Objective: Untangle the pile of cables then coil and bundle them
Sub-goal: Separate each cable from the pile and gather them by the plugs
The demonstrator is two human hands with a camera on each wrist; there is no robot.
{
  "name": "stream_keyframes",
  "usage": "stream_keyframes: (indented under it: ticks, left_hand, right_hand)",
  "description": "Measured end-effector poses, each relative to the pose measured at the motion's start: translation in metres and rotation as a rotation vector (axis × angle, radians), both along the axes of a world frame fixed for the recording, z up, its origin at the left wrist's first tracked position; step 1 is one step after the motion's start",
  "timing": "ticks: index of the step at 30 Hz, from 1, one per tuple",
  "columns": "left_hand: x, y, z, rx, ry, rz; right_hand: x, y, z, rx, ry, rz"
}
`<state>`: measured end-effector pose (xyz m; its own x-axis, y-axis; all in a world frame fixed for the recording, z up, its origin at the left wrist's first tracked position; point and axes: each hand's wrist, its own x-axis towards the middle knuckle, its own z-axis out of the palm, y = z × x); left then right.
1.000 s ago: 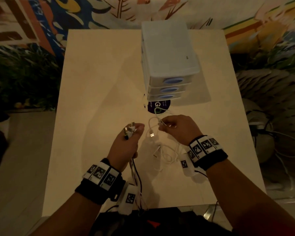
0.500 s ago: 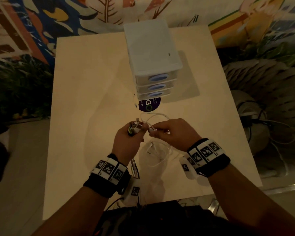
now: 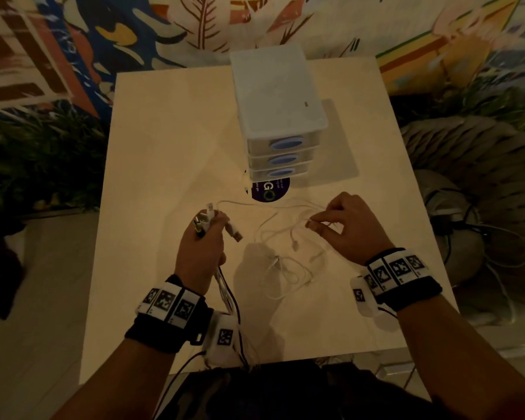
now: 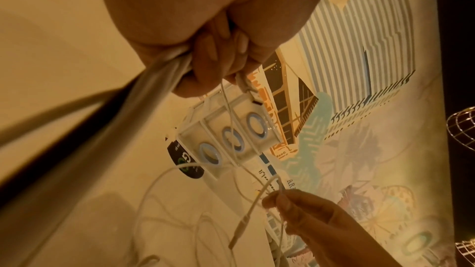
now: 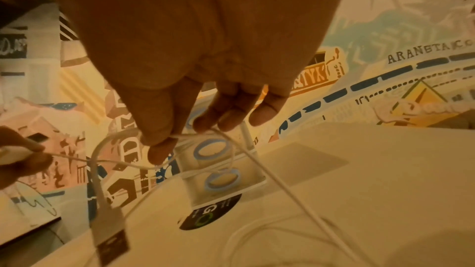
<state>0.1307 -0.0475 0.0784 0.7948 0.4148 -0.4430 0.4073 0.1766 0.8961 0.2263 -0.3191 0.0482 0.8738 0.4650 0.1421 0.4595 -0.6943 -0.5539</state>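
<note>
My left hand grips a bunch of cable ends, white and black, with plugs sticking up above the fist and a USB plug hanging to its right. The bunch's cords trail back under my wrist. My right hand pinches a thin white cable between thumb and fingers, raised above the table. That cable runs across to my left hand. Loose white loops lie on the table below and between both hands. In the right wrist view a USB plug dangles from the pinched cable.
A white three-drawer plastic box with blue oval handles stands at the back middle of the table, with a dark round sticker in front of it. More cords lie on the floor at the right. The painted wall lies behind.
My hands were close together half a second ago. They have moved apart, the right one going right with the thin white cable, which now stretches between them.
</note>
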Motion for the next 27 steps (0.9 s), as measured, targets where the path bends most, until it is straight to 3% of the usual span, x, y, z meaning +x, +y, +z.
stream_keyframes:
  ticks: [3, 6, 14, 20, 27]
  left_hand:
    - [-0.001, 0.004, 0.002, -0.028, -0.025, 0.026]
    - [-0.003, 0.005, 0.005, -0.045, -0.052, 0.028]
    - [-0.010, 0.006, 0.011, -0.037, -0.150, 0.033]
    - [-0.010, 0.011, 0.016, -0.029, -0.192, 0.052]
    - [-0.012, 0.014, 0.018, -0.021, -0.251, 0.081]
  right_hand:
    - [0.006, -0.005, -0.004, -0.059, 0.069, -0.032]
    - [0.004, -0.005, -0.006, -0.092, 0.200, 0.049]
    - [-0.006, -0.002, 0.004, 0.041, 0.339, -0.001]
    - [-0.009, -0.016, 0.013, 0.159, 0.551, -0.018]
    - [-0.020, -0.034, 0.003, 0.159, 0.559, -0.094]
